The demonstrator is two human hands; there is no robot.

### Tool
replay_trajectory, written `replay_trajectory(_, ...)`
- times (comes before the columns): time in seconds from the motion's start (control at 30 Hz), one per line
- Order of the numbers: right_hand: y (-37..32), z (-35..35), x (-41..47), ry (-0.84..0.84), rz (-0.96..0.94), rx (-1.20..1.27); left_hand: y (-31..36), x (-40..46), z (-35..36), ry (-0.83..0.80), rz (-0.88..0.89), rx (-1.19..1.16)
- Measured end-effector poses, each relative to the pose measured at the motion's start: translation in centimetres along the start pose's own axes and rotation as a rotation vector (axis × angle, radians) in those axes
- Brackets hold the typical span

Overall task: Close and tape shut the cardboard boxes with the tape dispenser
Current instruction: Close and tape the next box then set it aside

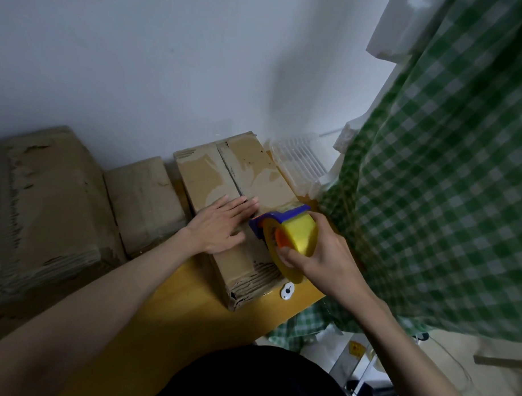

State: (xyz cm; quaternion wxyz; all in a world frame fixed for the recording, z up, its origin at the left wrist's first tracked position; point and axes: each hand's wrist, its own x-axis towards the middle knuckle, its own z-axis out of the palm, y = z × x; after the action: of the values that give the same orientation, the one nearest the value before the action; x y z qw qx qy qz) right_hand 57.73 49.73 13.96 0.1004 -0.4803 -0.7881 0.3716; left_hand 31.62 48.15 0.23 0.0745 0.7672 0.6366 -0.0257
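A long cardboard box (pixel 248 173) lies on the yellow-wood table (pixel 166 319), its two top flaps folded down with a dark seam between them. My left hand (pixel 220 223) presses flat on the flaps near the seam, fingers straight. My right hand (pixel 320 256) grips a blue tape dispenser (pixel 285 219) holding a yellow tape roll (pixel 293 240), its front edge resting on the box top right beside my left fingertips. Shiny clear tape shows on the far part of the box top.
Two more cardboard boxes sit to the left: a small one (pixel 144 199) and a large worn one (pixel 46 208). A clear plastic tray (pixel 299 163) lies by the wall. A green checked curtain (pixel 431 189) hangs at the right. A small white disc (pixel 287 291) lies on the table.
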Motion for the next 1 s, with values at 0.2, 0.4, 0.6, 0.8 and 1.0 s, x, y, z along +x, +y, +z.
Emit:
replay_trajectory(0.2, 1.7, -0.6, -0.9, 0.087, 0.024, 0.169, 1.6, -1.4, -0.3, 0.069, -0.008, -0.124)
replay_trajectory(0.4, 2.3, -0.1, -1.3, 0.127, -0.004, 0.231, 5.4, -3.2, 0.0, 0.039, -0.080, -0.224)
replay_trajectory(0.6, 3.0, 0.7, -1.4, 0.155, -0.023, 0.267, 7.8, -3.4, 1.2, 0.038, -0.197, -0.261)
replay_trajectory(0.8, 3.4, 0.6, -0.9, 0.162, -0.024, 0.274, 8.5, -2.8, 1.4, 0.056, -0.245, -0.275)
replay_trajectory(1.0, 3.4, 0.6, 0.8, 0.179, -0.083, 0.160, 7.0, -0.7, 0.0, 0.082, -0.269, -0.292)
